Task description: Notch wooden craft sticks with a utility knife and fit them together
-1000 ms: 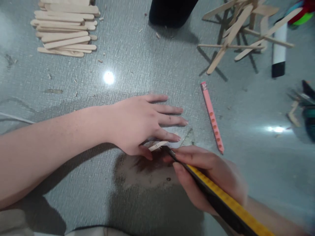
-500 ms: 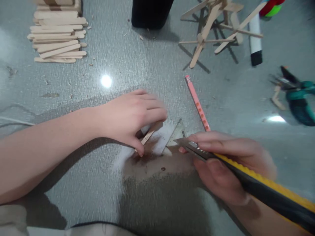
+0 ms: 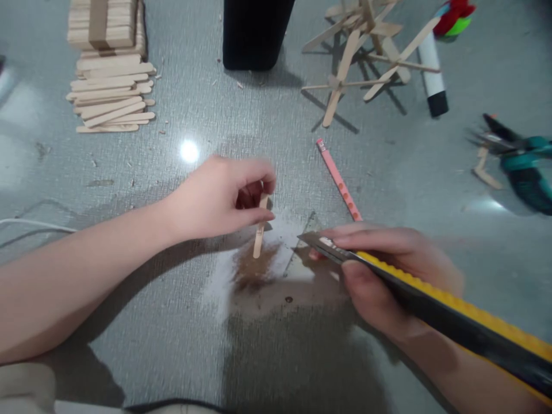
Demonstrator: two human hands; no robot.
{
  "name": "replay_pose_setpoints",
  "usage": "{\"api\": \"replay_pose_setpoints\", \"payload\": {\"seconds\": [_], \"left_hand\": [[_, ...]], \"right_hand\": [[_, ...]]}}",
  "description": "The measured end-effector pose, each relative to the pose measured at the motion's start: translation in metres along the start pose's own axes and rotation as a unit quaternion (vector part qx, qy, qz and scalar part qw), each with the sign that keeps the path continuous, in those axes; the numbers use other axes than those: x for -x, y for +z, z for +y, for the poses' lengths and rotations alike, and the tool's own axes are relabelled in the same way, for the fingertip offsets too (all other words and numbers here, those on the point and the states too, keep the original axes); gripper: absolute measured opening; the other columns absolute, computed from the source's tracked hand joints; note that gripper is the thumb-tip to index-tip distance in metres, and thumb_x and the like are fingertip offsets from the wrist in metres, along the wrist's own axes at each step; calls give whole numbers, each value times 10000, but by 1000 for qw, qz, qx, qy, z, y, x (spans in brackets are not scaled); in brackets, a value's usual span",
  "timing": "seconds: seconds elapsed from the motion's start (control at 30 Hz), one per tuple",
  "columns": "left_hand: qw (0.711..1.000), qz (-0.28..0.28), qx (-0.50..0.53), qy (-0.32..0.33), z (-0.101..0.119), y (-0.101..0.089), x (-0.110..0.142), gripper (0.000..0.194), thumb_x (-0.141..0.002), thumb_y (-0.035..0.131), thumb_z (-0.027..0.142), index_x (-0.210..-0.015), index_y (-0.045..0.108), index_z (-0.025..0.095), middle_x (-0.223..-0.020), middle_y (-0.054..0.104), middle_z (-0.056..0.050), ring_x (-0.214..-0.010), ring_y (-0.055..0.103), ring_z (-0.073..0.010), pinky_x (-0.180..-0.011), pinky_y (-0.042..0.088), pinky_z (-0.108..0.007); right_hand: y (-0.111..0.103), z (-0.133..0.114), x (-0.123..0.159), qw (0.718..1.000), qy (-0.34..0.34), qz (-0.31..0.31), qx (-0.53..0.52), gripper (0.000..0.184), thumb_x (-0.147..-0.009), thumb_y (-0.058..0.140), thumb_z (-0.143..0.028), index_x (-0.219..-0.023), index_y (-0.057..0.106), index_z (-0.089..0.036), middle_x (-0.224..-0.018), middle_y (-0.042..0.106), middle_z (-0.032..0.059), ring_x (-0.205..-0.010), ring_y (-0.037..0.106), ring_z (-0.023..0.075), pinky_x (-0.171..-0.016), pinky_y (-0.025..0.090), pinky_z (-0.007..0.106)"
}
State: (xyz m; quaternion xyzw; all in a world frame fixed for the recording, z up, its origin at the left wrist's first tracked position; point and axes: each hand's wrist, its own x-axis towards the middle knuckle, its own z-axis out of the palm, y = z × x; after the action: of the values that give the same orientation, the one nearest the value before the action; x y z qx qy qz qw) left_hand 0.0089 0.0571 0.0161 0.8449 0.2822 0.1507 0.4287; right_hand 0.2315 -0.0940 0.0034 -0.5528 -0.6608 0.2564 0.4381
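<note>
Pinched between the thumb and fingers of my left hand (image 3: 224, 198) is a wooden craft stick (image 3: 259, 238), its lower end hanging over a brown, worn patch on the table. Pencil-like marks show across the stick. My right hand (image 3: 388, 276) grips a yellow and black utility knife (image 3: 431, 305), its blade out and pointing left toward the stick, apart from it. Under the blade lies a clear set square (image 3: 302, 247), partly covered by my right hand. A pink pencil (image 3: 338, 178) rests just beyond that hand.
Loose craft sticks (image 3: 112, 98) and a banded bundle (image 3: 81, 26) lie at the upper left. A black container (image 3: 256, 34) stands at the back. To its right are a craft-stick structure (image 3: 345, 69), a white marker (image 3: 433, 75) and teal-handled pliers (image 3: 526, 167).
My left hand went from lying flat with fingers spread to lifting the craft stick and turning it more upright. The knife drew back to the right, off the stick. The view shifted.
</note>
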Motion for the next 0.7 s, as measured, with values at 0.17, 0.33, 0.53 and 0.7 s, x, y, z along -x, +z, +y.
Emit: {"api": "replay_pose_setpoints", "payload": {"seconds": [0.17,0.33,0.53,0.7], "left_hand": [[998,-7,-58,16,6,2,2,175,-818,774,249,-852,619,174,-727,669,38,-625,609,-98,-602,448,-231],[978,-40,-189,78,5,5,5,143,-934,624,300,-888,647,166,-859,679,-40,-814,623,-193,-674,450,-304],[959,-18,-253,123,1,7,5,166,-948,573,281,-914,664,146,-1047,701,-119,-950,621,-260,-828,487,-398],[972,-91,-155,149,-4,-5,0,172,-952,569,217,-915,735,195,-1035,720,-68,-969,645,-218,-908,480,-383]], "right_hand": [[2,-8,-8,999,-9,-12,33,256,-863,663,-114,-1067,690,-267,-937,784,33,-840,777,218,-723,638,336],[3,-7,-13,997,-36,-35,51,226,-873,661,-131,-1050,689,-269,-939,795,37,-820,780,211,-701,643,316],[5,-2,-15,995,-71,-51,54,223,-869,671,-146,-1057,690,-263,-920,800,33,-779,782,199,-690,652,299],[10,-6,-14,995,-65,-48,66,274,-857,655,-101,-1067,687,-274,-916,802,23,-792,790,204,-710,663,301]]}}
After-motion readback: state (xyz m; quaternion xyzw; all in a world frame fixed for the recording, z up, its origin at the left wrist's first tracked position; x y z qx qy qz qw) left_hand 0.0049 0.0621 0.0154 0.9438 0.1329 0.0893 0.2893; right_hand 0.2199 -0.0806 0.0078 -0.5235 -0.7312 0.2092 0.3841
